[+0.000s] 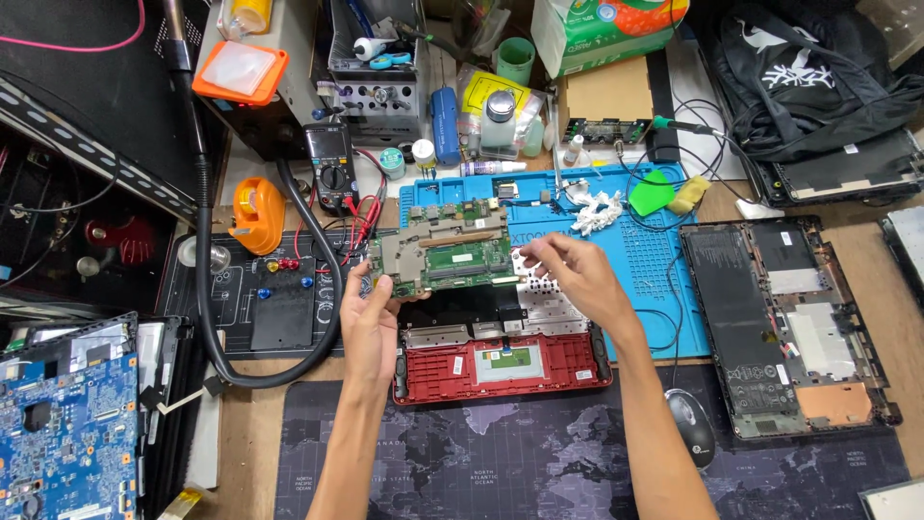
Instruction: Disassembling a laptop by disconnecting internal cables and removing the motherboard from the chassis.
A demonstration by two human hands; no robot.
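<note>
My left hand [369, 318] grips the lower left corner of a green laptop motherboard [445, 248] and holds it tilted up above an opened red laptop base [500, 361]. My right hand [568, 272] hovers at the board's right edge, fingers pinched near the corner, touching or nearly touching it. The red base lies partly on a blue silicone work mat [635, 241] and partly on a dark world-map desk mat [481, 453].
A second opened laptop chassis [784, 327] lies right, a black mouse [691, 426] in front of it. A multimeter [330, 166], orange tape dispenser [257, 214] and black hose [207, 270] sit left. A blue circuit board [63, 433] is at bottom left. Bottles and tools crowd the back.
</note>
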